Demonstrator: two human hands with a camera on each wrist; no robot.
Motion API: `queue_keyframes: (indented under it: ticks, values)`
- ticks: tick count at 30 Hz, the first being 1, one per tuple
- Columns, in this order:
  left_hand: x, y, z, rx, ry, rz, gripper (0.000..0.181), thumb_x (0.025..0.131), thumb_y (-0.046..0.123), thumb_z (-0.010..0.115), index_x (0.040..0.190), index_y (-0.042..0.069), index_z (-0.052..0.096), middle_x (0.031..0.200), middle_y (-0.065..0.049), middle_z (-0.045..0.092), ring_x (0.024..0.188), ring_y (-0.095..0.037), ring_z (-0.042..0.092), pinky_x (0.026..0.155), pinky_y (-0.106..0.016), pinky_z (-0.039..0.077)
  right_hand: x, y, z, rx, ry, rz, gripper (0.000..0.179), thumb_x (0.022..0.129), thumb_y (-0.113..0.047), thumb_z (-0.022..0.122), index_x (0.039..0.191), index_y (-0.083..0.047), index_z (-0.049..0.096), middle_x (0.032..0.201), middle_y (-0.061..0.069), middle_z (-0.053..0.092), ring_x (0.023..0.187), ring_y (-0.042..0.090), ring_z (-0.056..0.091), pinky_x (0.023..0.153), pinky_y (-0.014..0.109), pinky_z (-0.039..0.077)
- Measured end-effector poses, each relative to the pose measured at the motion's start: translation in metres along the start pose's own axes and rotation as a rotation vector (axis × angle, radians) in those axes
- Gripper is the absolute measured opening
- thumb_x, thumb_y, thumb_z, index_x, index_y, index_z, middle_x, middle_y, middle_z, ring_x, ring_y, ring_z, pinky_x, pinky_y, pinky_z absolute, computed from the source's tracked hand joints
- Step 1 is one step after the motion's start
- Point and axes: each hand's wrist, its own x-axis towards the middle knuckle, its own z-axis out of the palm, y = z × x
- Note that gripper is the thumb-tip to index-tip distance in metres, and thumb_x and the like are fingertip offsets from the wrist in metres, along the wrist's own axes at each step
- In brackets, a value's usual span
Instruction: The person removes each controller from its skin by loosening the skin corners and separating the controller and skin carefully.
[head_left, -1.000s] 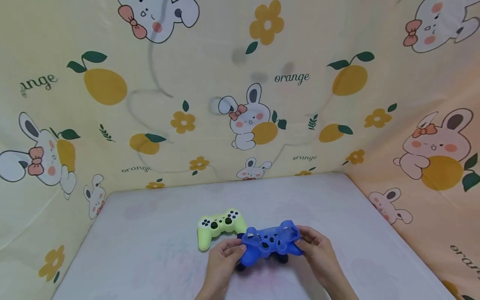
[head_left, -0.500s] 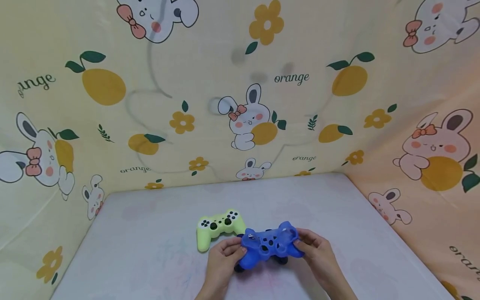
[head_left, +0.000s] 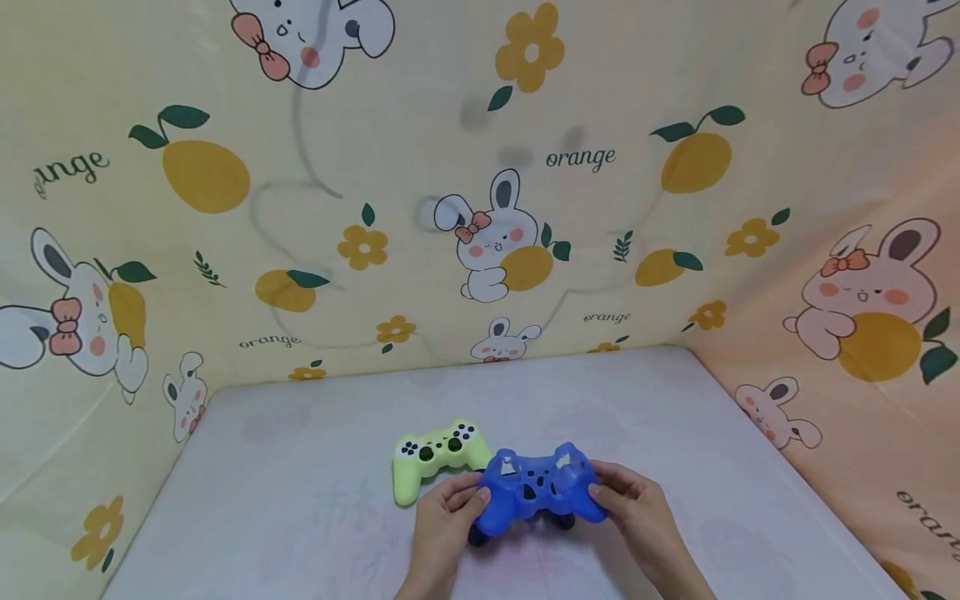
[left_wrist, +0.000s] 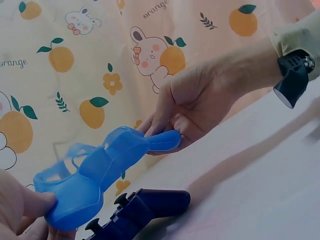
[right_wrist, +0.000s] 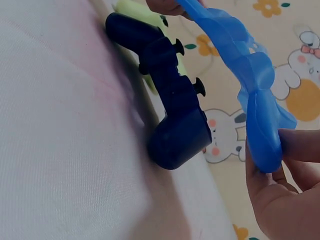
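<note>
Both hands hold a blue silicone controller cover, hollow with cut-out holes, above the table. The left hand pinches its left grip between thumb and fingers; the right hand pinches the right grip the same way. Beneath the cover lies a dark blue game controller, its thumbsticks facing up; in the head view only its grip ends show. A gap separates cover and controller in both wrist views. Behind and to the left rests a pale green game controller with black thumbsticks.
A white-covered table bears the controllers. Cream cloth walls with rabbits and oranges stand at the back and both sides. The right forearm wears a dark strap.
The hands have tilted the cover, so its upper face now turns more toward the head camera and looks more level. The grips and both controllers stay much the same.
</note>
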Motion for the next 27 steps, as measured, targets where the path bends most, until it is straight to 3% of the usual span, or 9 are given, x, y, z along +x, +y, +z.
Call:
queue_keyframes:
  ticks: [9, 15, 19, 27]
  values:
    - [-0.003, -0.002, 0.001, 0.033, -0.011, 0.070, 0.027, 0.087, 0.008, 0.075, 0.111, -0.001, 0.069, 0.100, -0.011, 0.071, 0.095, -0.021, 0.066, 0.080, -0.023, 0.053, 0.000, -0.001, -0.005, -0.015, 0.009, -0.016, 0.038, 0.089, 0.007, 0.062, 0.127, 0.011, 0.057, 0.107, 0.018, 0.065, 0.093, 0.021, 0.062, 0.079, 0.031, 0.054]
    - [-0.006, -0.004, 0.004, 0.075, -0.005, 0.076, 0.026, 0.087, 0.008, 0.075, 0.112, -0.001, 0.068, 0.100, -0.010, 0.070, 0.096, -0.021, 0.066, 0.080, -0.024, 0.053, 0.000, -0.003, -0.009, -0.030, 0.005, -0.029, 0.039, 0.089, 0.007, 0.062, 0.128, 0.011, 0.057, 0.107, 0.018, 0.066, 0.092, 0.022, 0.063, 0.078, 0.031, 0.055]
    - [-0.006, -0.008, 0.006, 0.076, -0.001, 0.080, 0.027, 0.088, 0.005, 0.073, 0.113, -0.002, 0.067, 0.101, -0.010, 0.069, 0.095, -0.021, 0.066, 0.080, -0.025, 0.054, 0.000, -0.005, -0.010, -0.043, 0.007, -0.019, 0.039, 0.090, 0.007, 0.062, 0.128, 0.010, 0.057, 0.107, 0.018, 0.065, 0.093, 0.023, 0.062, 0.079, 0.031, 0.054]
    - [-0.006, -0.014, 0.010, 0.052, -0.010, 0.149, 0.027, 0.088, 0.000, 0.071, 0.113, -0.007, 0.064, 0.101, -0.012, 0.068, 0.091, -0.023, 0.067, 0.077, -0.025, 0.054, 0.003, -0.012, -0.016, -0.122, -0.005, -0.022, 0.037, 0.090, 0.006, 0.063, 0.126, 0.008, 0.059, 0.106, 0.018, 0.064, 0.094, 0.025, 0.060, 0.078, 0.031, 0.055]
